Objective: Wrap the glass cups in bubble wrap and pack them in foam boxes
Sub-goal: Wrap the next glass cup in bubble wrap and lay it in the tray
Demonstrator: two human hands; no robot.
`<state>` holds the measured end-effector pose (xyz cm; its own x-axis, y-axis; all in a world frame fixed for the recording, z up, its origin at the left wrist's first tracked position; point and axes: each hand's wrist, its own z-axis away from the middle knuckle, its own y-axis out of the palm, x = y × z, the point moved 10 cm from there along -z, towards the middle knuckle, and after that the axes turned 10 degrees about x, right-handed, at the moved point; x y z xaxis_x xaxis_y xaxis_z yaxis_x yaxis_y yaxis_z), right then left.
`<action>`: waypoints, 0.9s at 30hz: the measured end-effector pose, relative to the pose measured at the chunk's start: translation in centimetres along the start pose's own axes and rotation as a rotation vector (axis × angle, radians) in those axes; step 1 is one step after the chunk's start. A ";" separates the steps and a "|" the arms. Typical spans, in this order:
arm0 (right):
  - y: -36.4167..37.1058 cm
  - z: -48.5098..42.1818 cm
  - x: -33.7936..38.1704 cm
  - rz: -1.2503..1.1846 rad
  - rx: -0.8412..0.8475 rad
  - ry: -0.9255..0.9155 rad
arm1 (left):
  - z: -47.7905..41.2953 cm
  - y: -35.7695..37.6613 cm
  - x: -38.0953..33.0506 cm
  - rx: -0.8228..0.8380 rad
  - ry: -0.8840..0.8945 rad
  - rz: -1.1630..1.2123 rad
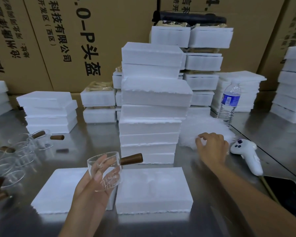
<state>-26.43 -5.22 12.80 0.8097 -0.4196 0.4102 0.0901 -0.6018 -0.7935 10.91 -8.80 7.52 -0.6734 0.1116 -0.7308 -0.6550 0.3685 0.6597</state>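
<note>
Cup (108, 170), unwrapped, was held above the open foam box (154, 190) by the left hand (91, 187), whose fingers (99, 175) gripped the glass wall. Right hand (212, 147) had reached the bubble wrap (207, 127) on the bench (96, 130), its fingers pinching the sheet's near edge. Wrapping was not yet begun, and the box showed no cup inside. More bare cups (22, 151) stood at left. The stack (152, 108) of closed boxes behind may hold packed units; contents were hidden

left hand (91, 183) holds glass cup (106, 170); right hand (212, 147) pinches bubble wrap (203, 130).
</note>
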 end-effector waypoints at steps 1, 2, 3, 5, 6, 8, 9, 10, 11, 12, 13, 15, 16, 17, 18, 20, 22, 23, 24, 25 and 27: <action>-1.3 0.5 0.0 -0.087 -0.077 0.021 | 0.1 0.3 -0.3 0.035 0.018 0.006; -2.6 1.0 -0.1 -0.188 -0.143 0.050 | 0.5 0.6 -0.8 0.035 0.029 0.000; -3.7 1.5 -0.3 -0.298 -0.189 0.080 | 0.9 0.7 -1.2 0.046 0.048 -0.020; -5.4 2.7 -0.5 -0.539 -0.236 0.119 | 1.5 1.1 -1.6 0.064 0.053 -0.042; -6.3 3.5 -0.3 -0.655 -0.254 0.120 | 1.6 1.6 -1.7 0.080 0.052 -0.051; -8.5 5.8 1.2 -0.816 -0.315 0.047 | 2.0 2.1 -1.9 0.090 0.058 -0.038; -9.9 7.3 2.6 -0.842 -0.351 -0.038 | 2.1 2.3 -2.1 0.092 0.061 -0.032; -11.2 8.9 4.5 -0.839 -0.372 -0.151 | 2.2 2.5 -2.1 0.090 0.061 -0.034; -12.1 10.6 6.7 -0.812 -0.370 -0.287 | 2.3 2.5 -2.2 0.096 0.066 -0.035; -12.6 12.1 9.1 -0.773 -0.342 -0.435 | 2.3 2.8 -2.5 0.099 0.070 -0.037; -12.7 13.7 11.5 -0.732 -0.288 -0.581 | 2.4 2.8 -2.6 0.106 0.070 -0.045; -11.7 16.4 15.9 -0.632 -0.116 -0.840 | 2.4 3.2 -3.0 0.133 0.056 -0.049; -10.7 17.7 17.8 -0.557 -0.021 -0.952 | 2.4 3.2 -3.0 0.143 0.045 -0.059; -9.5 18.9 19.2 -0.467 0.064 -1.042 | 2.4 2.8 -3.1 0.131 0.047 -0.078; -8.3 19.7 20.2 -0.371 0.134 -1.098 | 2.4 2.5 -3.3 0.112 0.052 -0.077; -5.8 20.8 21.2 -0.184 0.235 -1.126 | 2.3 1.7 -3.9 0.083 0.081 -0.046; -3.7 21.3 21.5 -0.048 0.327 -1.109 | 2.2 1.1 -4.7 0.061 0.133 0.022; -2.8 21.4 21.5 0.000 0.368 -1.097 | 2.2 0.9 -5.0 0.060 0.161 0.068; -2.3 21.5 21.5 0.033 0.411 -1.079 | 2.1 0.7 -5.3 0.056 0.176 0.109; -1.7 21.5 21.4 0.055 0.454 -1.056 | 2.0 0.5 -5.4 0.050 0.184 0.140; -1.0 21.3 20.9 0.023 0.548 -1.013 | 2.0 0.5 -5.5 0.064 0.192 0.156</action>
<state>2.77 1.11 12.56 0.8866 0.4607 0.0406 0.1079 -0.1206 -0.9868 14.96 -7.42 11.55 -0.8214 -0.0034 -0.5703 -0.5190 0.4190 0.7450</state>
